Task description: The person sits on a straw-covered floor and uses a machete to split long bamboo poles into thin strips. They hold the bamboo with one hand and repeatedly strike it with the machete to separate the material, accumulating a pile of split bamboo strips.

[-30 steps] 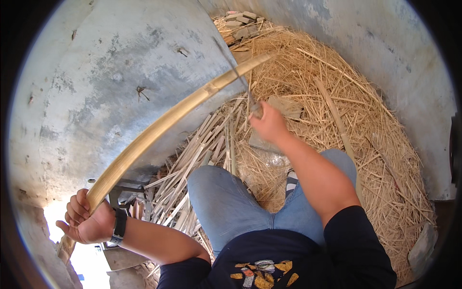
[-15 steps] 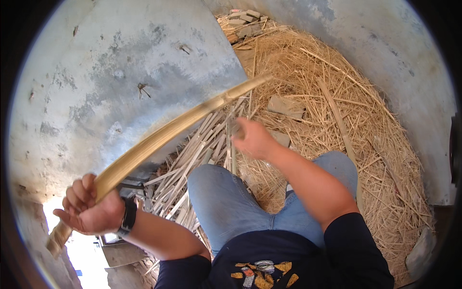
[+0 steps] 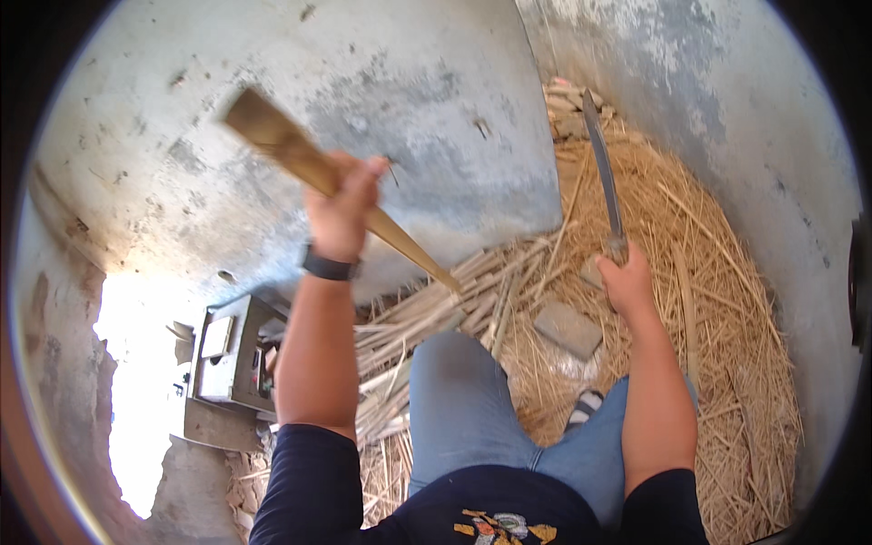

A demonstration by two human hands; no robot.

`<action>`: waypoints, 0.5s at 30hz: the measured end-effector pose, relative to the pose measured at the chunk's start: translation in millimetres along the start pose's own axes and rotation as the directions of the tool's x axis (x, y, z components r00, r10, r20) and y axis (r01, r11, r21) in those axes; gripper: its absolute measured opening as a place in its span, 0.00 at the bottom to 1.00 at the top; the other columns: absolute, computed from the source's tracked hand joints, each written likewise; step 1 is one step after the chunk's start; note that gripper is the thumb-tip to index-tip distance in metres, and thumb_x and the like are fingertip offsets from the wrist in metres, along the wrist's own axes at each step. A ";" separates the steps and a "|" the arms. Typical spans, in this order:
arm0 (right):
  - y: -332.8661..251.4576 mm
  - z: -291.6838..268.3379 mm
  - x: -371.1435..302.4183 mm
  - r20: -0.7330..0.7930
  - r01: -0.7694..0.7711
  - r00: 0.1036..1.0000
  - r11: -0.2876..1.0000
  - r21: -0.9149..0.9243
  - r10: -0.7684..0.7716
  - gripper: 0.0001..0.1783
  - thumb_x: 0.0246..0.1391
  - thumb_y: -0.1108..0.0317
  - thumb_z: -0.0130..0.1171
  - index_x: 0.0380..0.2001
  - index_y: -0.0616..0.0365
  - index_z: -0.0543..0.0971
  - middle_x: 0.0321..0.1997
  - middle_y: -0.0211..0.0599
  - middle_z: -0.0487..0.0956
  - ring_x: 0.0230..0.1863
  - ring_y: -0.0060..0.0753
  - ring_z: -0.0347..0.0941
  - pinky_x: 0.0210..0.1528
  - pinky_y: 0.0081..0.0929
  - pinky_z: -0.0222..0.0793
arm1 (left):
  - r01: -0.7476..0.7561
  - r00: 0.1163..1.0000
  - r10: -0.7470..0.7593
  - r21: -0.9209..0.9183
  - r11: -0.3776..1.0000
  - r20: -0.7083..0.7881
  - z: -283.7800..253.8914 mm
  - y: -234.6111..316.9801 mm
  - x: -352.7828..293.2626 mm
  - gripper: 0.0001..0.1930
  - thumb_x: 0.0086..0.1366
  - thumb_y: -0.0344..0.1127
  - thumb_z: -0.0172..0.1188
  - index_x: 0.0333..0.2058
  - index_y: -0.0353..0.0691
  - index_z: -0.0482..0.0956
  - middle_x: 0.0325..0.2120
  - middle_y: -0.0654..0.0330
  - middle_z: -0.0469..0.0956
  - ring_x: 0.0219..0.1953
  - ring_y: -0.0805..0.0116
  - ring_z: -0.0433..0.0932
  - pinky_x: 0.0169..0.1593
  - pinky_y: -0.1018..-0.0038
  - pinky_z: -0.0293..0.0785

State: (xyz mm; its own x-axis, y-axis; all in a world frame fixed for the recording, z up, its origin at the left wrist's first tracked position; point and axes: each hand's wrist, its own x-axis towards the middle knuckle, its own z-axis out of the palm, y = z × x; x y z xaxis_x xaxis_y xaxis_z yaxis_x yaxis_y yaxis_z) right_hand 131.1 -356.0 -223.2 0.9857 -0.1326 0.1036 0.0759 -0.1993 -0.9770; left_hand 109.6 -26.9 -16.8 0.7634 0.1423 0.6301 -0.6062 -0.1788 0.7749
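Curling the fingers [image 3: 358,188] of the left hand [image 3: 337,221] around a split bamboo strip [image 3: 289,150], slanting it before the stained wall [image 3: 409,82], with the thin end near the pile of strips [image 3: 400,336]. Gripping a long knife [image 3: 604,168] by the handle with the right hand [image 3: 629,283], pointing the blade upward over straw [image 3: 736,363]. Wearing a dark shirt [image 3: 463,498] with yellow and white printed patches [image 3: 495,528].

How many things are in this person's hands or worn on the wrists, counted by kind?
Bamboo strip, in the left hand: 1
Long knife, in the right hand: 1
Black wristband, worn just below the left hand: 1
Total: 3
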 end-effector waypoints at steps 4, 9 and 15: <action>-37.1 -17.0 -20.0 -0.065 -0.004 0.998 1.000 0.002 0.004 0.17 0.51 0.64 0.60 0.42 0.62 0.74 0.29 0.37 0.76 0.31 0.32 0.71 0.37 0.34 0.67 | -0.036 0.989 0.038 -0.015 0.999 0.143 40.0 -17.3 -3.9 0.21 0.56 0.25 0.68 0.20 0.44 0.61 0.17 0.70 0.65 0.21 0.82 0.63 0.25 0.80 0.63; -70.0 -33.9 -37.6 0.025 0.148 0.988 0.980 0.137 -0.153 0.11 0.52 0.69 0.61 0.37 0.62 0.73 0.25 0.25 0.71 0.27 0.18 0.65 0.31 0.23 0.63 | -0.067 0.977 0.079 -0.071 0.995 0.196 80.5 -23.8 -8.9 0.21 0.57 0.28 0.68 0.20 0.46 0.60 0.17 0.73 0.62 0.21 0.83 0.59 0.25 0.82 0.59; -60.3 -49.7 -43.7 0.007 0.208 0.978 0.968 0.140 -0.211 0.10 0.51 0.72 0.61 0.37 0.61 0.73 0.25 0.22 0.70 0.26 0.14 0.63 0.30 0.20 0.61 | 0.002 0.950 0.011 -0.043 0.999 0.312 105.7 -28.4 -19.2 0.20 0.58 0.25 0.66 0.20 0.47 0.60 0.19 0.72 0.63 0.23 0.82 0.59 0.28 0.81 0.60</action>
State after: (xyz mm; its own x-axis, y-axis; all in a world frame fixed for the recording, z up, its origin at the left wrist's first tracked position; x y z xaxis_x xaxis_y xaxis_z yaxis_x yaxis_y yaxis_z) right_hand 76.0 -386.4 -159.5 0.9487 -0.0806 0.3058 0.2992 -0.0846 -0.9504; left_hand 135.8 -127.4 -56.2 0.7880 -0.1704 0.5916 -0.6135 -0.1363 0.7779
